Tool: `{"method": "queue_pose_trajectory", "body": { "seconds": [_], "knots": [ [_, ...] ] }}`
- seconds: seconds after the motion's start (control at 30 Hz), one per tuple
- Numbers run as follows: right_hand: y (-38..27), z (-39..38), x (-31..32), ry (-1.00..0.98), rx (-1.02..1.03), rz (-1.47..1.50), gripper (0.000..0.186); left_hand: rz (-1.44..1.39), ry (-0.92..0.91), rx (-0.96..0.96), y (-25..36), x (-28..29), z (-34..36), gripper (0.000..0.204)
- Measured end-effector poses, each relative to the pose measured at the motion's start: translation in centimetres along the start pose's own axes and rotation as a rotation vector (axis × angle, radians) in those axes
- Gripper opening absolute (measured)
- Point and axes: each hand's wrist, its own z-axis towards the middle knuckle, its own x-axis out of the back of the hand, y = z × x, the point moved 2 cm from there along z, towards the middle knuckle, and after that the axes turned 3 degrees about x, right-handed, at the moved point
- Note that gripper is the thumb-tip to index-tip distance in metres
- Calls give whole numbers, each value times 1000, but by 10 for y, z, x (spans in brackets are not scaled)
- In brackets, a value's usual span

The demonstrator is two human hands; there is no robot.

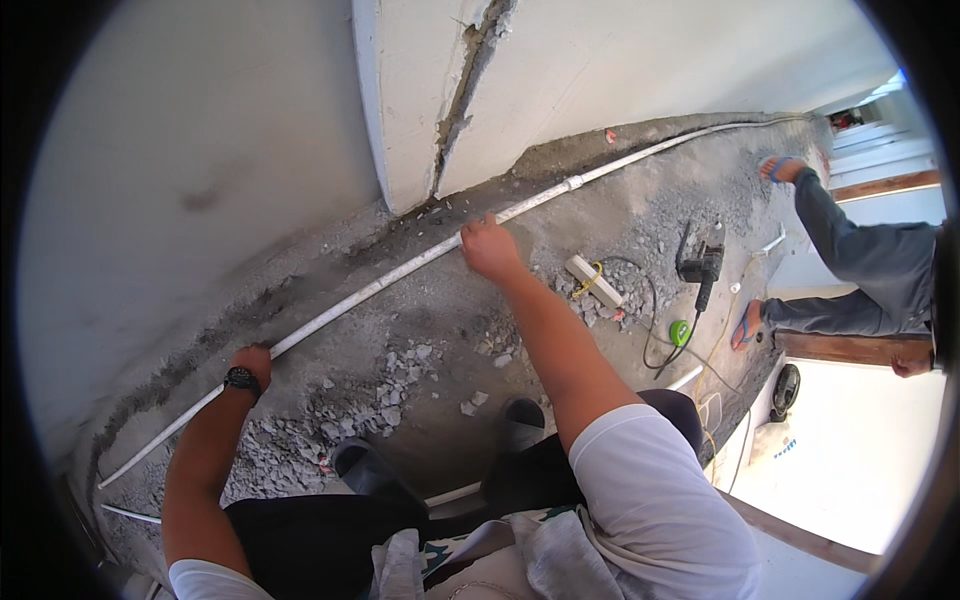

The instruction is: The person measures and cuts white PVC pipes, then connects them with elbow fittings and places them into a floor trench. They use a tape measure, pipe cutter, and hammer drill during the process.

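White pipe [380,286], long, slender, with a thicker coupling [573,183], runs along the wall-side edge of the floor [445,320].

White pipe [365,294]; grey rubble [405,372] (paler in places); black watch [241,380].

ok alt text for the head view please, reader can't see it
A person's left hand and right hand grip a long white pipe near the foot of a wall. Rubble litters the floor; at right are a power tool and another person's legs.
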Motion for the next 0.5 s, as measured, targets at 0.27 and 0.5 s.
{"method": "queue_pose_trajectory", "body": {
  "seconds": [0.27,0.5],
  "knots": [
    [-17,-6,16,-23,41,97,37,-73,75,-33,-10,-24,0,20],
    [-46,0,18,-123,38,23,48,-61,50,-35,-16,-31,-4,22]
  ]
}}
